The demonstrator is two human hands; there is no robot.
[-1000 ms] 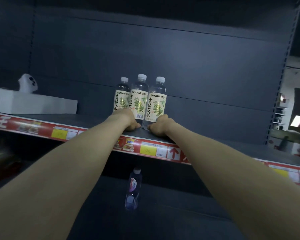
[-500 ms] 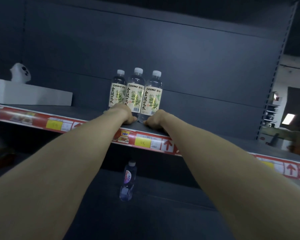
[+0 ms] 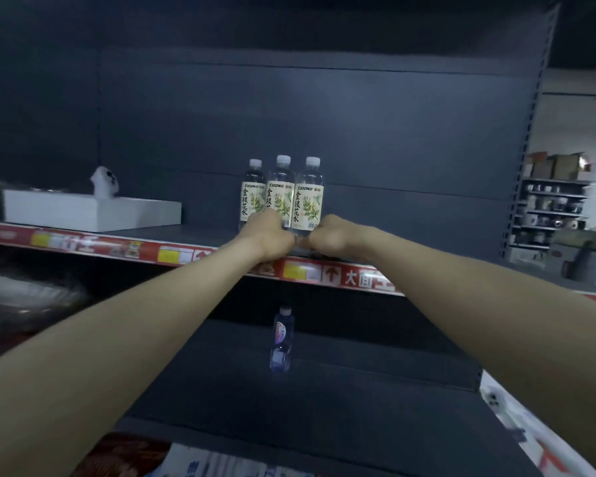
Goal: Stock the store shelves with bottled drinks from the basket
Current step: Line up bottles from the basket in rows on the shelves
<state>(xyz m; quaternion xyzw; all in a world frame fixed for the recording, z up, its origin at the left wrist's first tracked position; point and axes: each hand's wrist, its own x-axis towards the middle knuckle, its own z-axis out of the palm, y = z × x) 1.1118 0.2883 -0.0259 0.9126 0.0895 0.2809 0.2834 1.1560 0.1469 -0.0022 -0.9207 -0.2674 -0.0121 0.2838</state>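
**A:** What does the head view show?

**B:** Two bare forearms reach up to a dark upper shelf (image 3: 193, 232). Three clear bottles (image 3: 308, 197) with pale leaf labels stand there upright, touching side by side, near the front edge. The left grip (image 3: 272, 235), a bare hand, sits against the lower part of the middle bottle. The right grip (image 3: 334, 237) is at the foot of the right-hand one. Only knuckles show, so I cannot tell whether the fingers clasp the bottles or merely press them.

**A:** How would the bottles handle?

**B:** Probably full, so fairly heavy. The plastic looks smooth and slightly yielding, and they are tall enough to tip. Holding low around the labelled body looks safest.

**A:** Anything else?

**B:** A lone blue-labelled bottle (image 3: 282, 339) stands on the lower shelf (image 3: 358, 390). A white box (image 3: 93, 213) sits on the upper shelf to the left. The basket is out of view.
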